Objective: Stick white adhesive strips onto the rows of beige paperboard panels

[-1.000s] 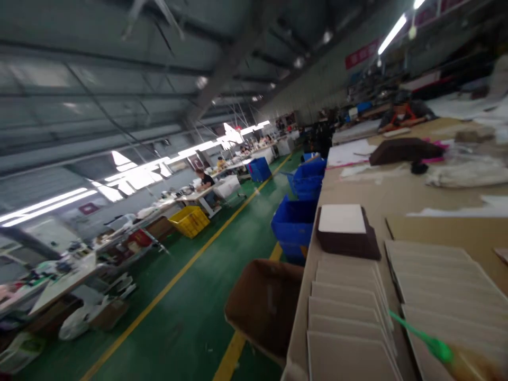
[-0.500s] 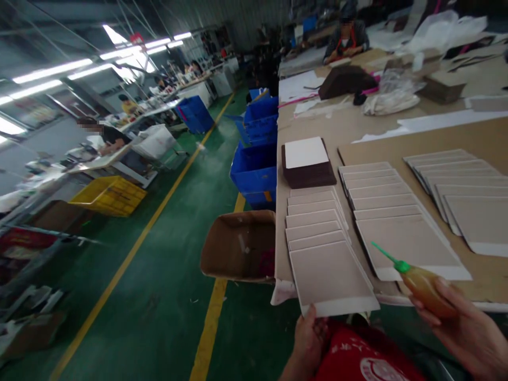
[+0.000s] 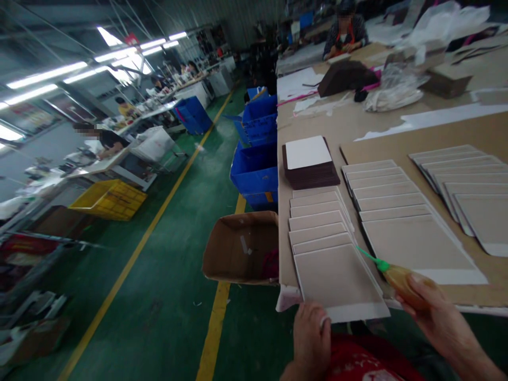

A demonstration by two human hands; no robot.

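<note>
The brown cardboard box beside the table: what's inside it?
Inside the cardboard box, pale scraps and something dark reddish-pink show, too unclear to name. The table covers its right part, so anything there can't be seen.

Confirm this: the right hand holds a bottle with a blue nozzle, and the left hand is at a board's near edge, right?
Not quite: the head view shows a green nozzle, not blue. The right hand holds the bottle, and the left hand is at the near edge of the board.

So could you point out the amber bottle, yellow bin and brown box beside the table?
Amber bottle (image 3: 399, 279), head view: its upper body.
Yellow bin (image 3: 121, 205), head view: its side wall.
Brown box (image 3: 227, 246), head view: its inner wall.
</note>
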